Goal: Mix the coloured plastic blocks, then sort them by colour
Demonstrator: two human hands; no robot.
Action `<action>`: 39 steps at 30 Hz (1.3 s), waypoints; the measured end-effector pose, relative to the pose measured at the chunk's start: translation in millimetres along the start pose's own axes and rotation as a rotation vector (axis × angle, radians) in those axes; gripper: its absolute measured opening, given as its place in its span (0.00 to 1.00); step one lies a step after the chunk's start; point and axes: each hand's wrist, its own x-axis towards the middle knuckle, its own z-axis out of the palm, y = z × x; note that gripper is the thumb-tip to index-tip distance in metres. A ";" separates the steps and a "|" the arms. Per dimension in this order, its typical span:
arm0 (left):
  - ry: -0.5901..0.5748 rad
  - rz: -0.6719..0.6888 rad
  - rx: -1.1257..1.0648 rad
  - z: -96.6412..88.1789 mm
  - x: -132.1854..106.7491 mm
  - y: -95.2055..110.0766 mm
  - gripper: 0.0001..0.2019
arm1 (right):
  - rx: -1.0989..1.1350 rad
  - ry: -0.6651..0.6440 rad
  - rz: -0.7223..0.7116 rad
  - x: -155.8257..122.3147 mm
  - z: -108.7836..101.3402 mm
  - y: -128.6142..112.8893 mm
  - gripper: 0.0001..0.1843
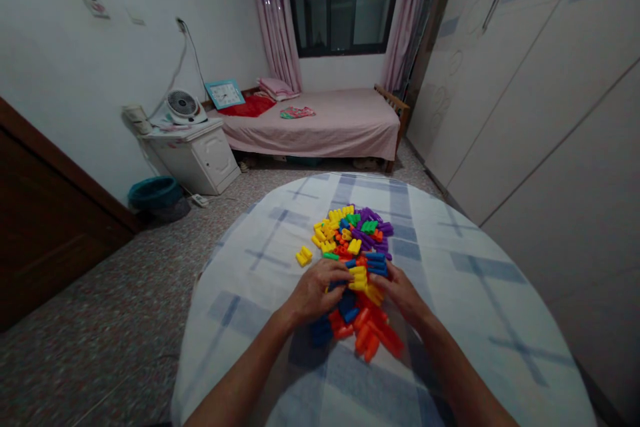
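Plastic toy building blocks lie heaped on the cloth-covered round table [260, 253]. Over the near part of the heap, my left hand [320, 288] has its fingers curled against a yellow block [359, 278]. From the other side my right hand [404, 292] closes its thumb and forefinger around a blue block [376, 263], right beside the yellow one. Whether these two blocks are joined I cannot tell. Red-orange blocks [373, 330] and dark blue blocks [321, 331] lie below my hands. Farther off are yellow blocks [327, 230], purple blocks [367, 219] and green blocks [369, 227].
One yellow block pair [303, 255] lies apart at the left. Beyond the table stands a bed [330, 123] with pink covers. A white cabinet [195, 153] carries a fan [184, 107]; a bin [156, 195] is beside it. Wardrobe doors [540, 100] line the right.
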 end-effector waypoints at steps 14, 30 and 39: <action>-0.165 -0.649 0.270 9.8 -69.3 5.8 0.47 | -0.842 0.144 0.046 -72.2 -8.5 19.9 0.46; 0.313 -0.315 -0.048 0.1 53.8 -12.7 0.29 | -0.240 0.175 -0.016 44.9 10.2 -16.6 0.37; 0.456 -0.529 0.324 -31.7 18.1 -107.2 0.20 | -0.564 0.509 -0.123 84.3 -62.4 26.1 0.36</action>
